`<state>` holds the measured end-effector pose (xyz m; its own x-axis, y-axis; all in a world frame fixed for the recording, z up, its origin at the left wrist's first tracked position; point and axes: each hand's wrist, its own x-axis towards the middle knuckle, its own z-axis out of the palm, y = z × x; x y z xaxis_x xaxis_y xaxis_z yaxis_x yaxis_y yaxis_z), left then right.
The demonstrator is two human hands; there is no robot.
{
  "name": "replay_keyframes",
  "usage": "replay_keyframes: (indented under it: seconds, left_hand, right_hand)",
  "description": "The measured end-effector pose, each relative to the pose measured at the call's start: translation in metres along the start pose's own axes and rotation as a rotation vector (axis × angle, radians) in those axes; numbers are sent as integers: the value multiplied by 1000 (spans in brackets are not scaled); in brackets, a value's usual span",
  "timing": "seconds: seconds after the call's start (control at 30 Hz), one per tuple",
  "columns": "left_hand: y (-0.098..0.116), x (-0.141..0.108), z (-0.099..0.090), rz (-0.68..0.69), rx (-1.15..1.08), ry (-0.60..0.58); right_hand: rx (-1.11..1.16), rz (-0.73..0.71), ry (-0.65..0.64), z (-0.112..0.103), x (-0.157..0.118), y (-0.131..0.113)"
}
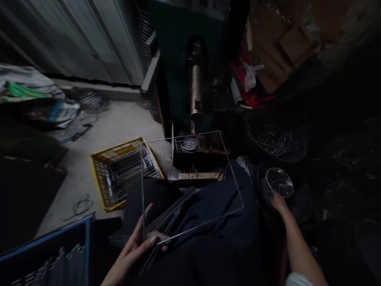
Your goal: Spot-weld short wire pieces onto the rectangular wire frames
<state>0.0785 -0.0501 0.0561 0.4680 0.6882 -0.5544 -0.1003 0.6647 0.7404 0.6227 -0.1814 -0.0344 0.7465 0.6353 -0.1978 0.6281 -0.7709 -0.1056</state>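
Note:
My left hand (133, 246) grips the lower corner of a thin rectangular wire frame (181, 136), which stands tilted up and reaches over my lap toward the machine. A bundle of straight metal rods (169, 212) lies across my dark-clothed lap (214, 210), just beside that hand. My right hand (278, 201) is at the edge of a round steel bowl (279, 182) holding small metal pieces. Its fingers are dim and partly hidden, so I cannot tell whether they hold anything.
Ahead stands a green spot-welding machine (195, 91) with a brass-coloured electrode above a round metal plate (189, 143). A yellow crate (126, 174) holds wire racks. A blue crate (47, 254) sits at lower left, and a dark tub of wire pieces (276, 141) sits at right.

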Motion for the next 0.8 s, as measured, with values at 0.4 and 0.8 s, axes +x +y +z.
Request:
replay_keyframes:
  seconds: [0.4, 0.8]
  left_hand:
    - [0, 21, -2, 93, -36, -163]
    - [-2, 30, -4, 118, -62, -204]
  right_hand:
    - [884, -506, -210, -109, -136, -169]
    - [246, -1208, -336, -46, -144, -226]
